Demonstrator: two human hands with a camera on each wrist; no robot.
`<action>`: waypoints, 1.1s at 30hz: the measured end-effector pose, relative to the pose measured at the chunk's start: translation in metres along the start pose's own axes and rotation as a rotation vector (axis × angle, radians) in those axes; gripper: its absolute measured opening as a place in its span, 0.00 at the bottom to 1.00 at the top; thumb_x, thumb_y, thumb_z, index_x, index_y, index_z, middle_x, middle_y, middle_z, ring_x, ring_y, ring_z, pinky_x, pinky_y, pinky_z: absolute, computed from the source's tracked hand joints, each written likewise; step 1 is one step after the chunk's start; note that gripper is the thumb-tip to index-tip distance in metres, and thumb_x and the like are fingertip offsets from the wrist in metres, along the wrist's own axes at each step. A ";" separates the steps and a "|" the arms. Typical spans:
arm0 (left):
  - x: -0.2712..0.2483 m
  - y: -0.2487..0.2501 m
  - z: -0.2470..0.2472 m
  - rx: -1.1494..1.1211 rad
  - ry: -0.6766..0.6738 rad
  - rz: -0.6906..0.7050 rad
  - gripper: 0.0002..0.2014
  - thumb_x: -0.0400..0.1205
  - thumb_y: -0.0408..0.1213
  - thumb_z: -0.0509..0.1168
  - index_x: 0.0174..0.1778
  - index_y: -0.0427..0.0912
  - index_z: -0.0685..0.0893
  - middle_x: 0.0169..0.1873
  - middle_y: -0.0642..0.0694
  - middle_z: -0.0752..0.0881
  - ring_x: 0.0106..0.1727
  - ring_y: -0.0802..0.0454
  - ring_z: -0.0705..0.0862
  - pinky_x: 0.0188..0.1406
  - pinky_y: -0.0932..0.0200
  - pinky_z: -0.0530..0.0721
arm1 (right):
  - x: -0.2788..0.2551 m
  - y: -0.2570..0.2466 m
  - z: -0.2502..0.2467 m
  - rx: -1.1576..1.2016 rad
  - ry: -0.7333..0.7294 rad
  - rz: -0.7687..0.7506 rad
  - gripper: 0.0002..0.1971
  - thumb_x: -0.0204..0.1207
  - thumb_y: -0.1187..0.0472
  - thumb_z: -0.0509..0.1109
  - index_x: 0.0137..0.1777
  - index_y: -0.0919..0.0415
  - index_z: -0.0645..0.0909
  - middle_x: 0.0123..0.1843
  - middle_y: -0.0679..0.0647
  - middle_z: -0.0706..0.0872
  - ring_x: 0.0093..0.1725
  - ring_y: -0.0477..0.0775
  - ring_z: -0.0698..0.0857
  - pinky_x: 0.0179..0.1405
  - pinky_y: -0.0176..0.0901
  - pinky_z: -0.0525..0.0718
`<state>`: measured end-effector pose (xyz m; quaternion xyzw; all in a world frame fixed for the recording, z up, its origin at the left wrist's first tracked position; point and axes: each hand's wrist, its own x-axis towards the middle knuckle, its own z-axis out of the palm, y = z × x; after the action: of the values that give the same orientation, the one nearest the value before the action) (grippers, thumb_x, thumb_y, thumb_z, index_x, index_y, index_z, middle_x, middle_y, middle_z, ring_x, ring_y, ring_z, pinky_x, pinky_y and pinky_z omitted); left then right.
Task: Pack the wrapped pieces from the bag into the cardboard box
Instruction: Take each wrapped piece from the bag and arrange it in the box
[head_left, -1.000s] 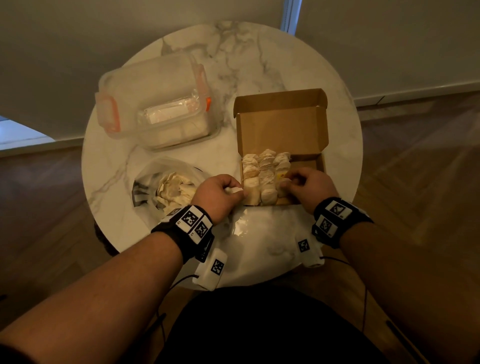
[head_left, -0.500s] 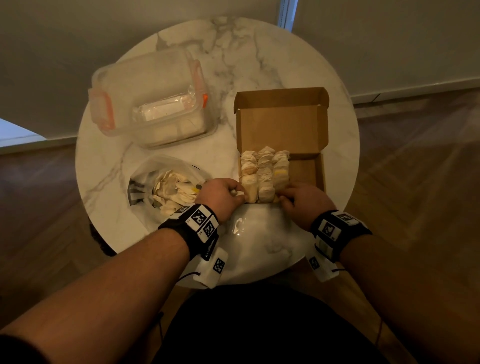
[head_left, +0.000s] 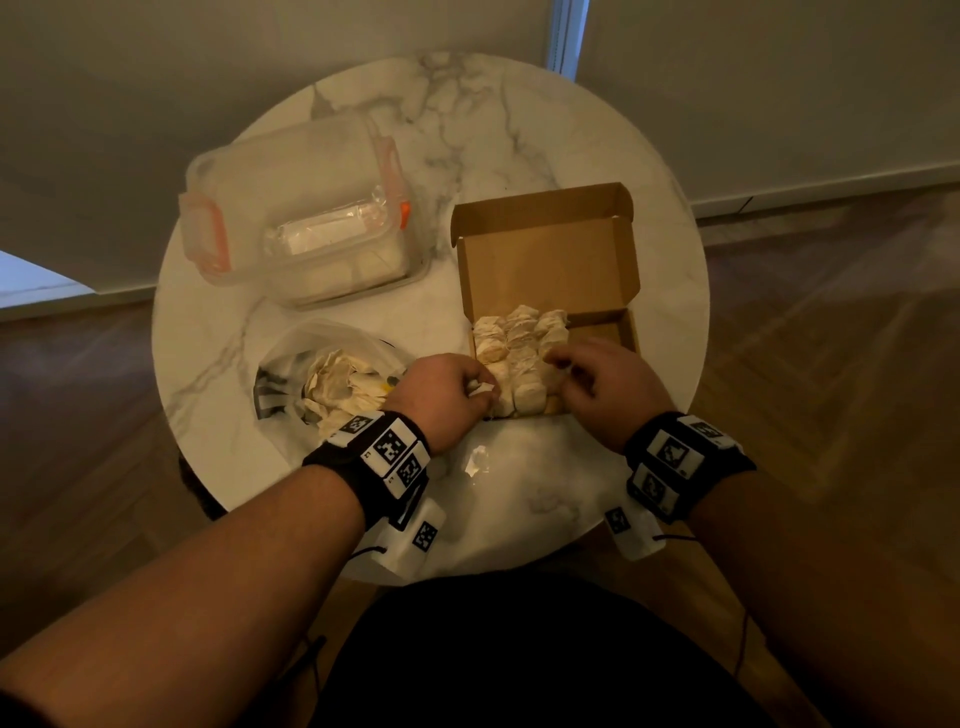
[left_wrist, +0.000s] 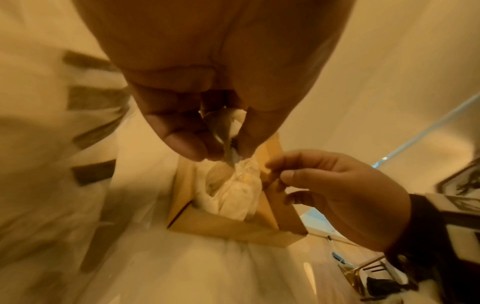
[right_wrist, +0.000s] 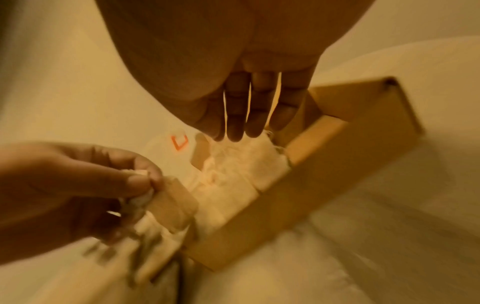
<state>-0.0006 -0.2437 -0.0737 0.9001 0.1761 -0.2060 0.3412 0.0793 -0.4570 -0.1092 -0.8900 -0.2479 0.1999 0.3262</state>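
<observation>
The open cardboard box (head_left: 550, 260) stands on the right of the table, its lid raised at the back. Several wrapped pieces (head_left: 519, 353) fill its left part in rows. My left hand (head_left: 475, 389) pinches one wrapped piece (head_left: 482, 387) at the box's front left corner; the pinch shows in the left wrist view (left_wrist: 228, 123). My right hand (head_left: 561, 364) hovers over the packed rows, fingers straight (right_wrist: 235, 115) and tips touching the pieces (right_wrist: 233, 164), holding nothing. The clear bag (head_left: 291, 358) with more wrapped pieces (head_left: 343, 384) lies left of my left hand.
A lidded clear plastic container (head_left: 301, 223) with orange clips stands at the back left. The round marble table (head_left: 519, 114) is small, its front edge close under my wrists. The right part of the box floor (head_left: 602, 335) is bare. Wooden floor surrounds the table.
My right hand drew back to the box's front edge, then moved forward over the packed pieces. My left hand stayed by the box's front left corner, still pinching its piece.
</observation>
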 end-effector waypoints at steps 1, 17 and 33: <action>-0.002 0.006 -0.006 -0.019 -0.017 0.048 0.06 0.81 0.41 0.71 0.50 0.56 0.92 0.48 0.56 0.90 0.50 0.55 0.86 0.51 0.59 0.83 | 0.002 -0.010 -0.006 0.074 0.006 -0.024 0.20 0.79 0.62 0.69 0.71 0.49 0.83 0.59 0.46 0.86 0.56 0.44 0.83 0.55 0.42 0.84; 0.007 0.032 -0.065 -0.941 0.099 -0.071 0.09 0.82 0.31 0.74 0.57 0.36 0.89 0.34 0.46 0.89 0.34 0.52 0.86 0.37 0.58 0.90 | 0.013 -0.034 -0.063 0.612 0.130 0.227 0.02 0.80 0.57 0.76 0.48 0.52 0.91 0.42 0.51 0.94 0.44 0.51 0.92 0.51 0.54 0.92; 0.005 0.071 -0.042 -0.894 0.090 -0.094 0.15 0.76 0.36 0.81 0.49 0.29 0.86 0.34 0.36 0.86 0.25 0.53 0.76 0.24 0.62 0.79 | 0.015 -0.058 -0.061 0.658 -0.003 0.096 0.16 0.79 0.64 0.77 0.66 0.54 0.84 0.48 0.49 0.94 0.47 0.52 0.92 0.43 0.49 0.91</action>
<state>0.0464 -0.2635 -0.0087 0.6635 0.3033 -0.0855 0.6786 0.1049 -0.4387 -0.0297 -0.7474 -0.1284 0.2857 0.5859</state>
